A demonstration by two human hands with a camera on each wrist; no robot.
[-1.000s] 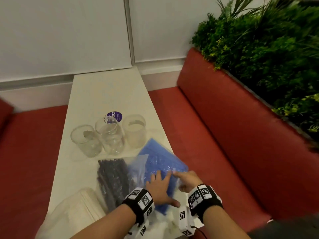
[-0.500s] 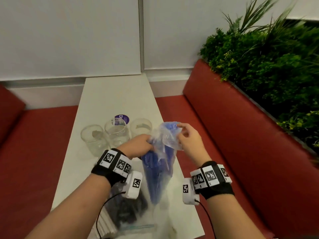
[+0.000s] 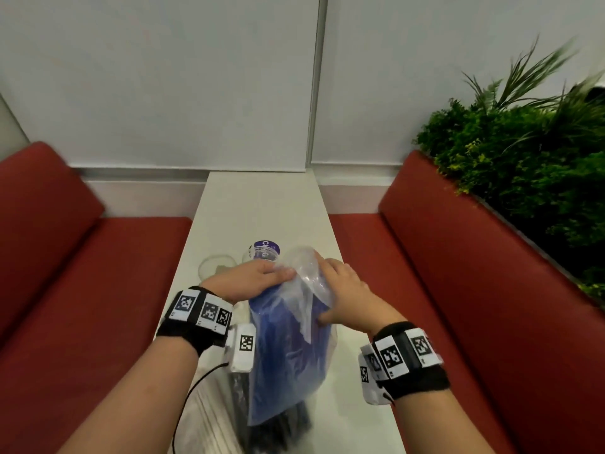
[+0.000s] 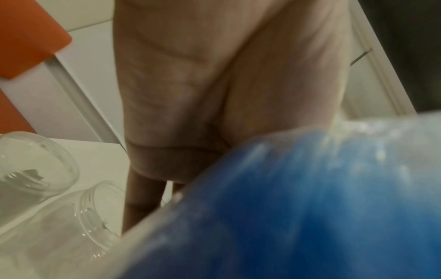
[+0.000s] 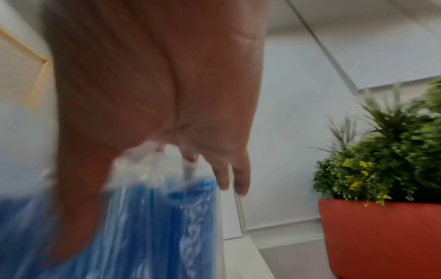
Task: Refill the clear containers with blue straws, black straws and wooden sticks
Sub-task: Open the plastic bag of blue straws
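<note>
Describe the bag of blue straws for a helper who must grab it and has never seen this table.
On the white table between the red benches, look just above its near end. The clear bag of blue straws is gripped at its top by the left hand and right hand; it alone shows bright blue.

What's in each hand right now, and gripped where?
Both hold the bag of blue straws at its top: left hand pinches the clear plastic opening, right hand grips beside it.

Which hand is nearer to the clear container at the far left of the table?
Left. The left hand is just right of the clear container, almost overlapping it, while gripping the bag of blue straws. The right hand holds the bag's other side, farther away.
</note>
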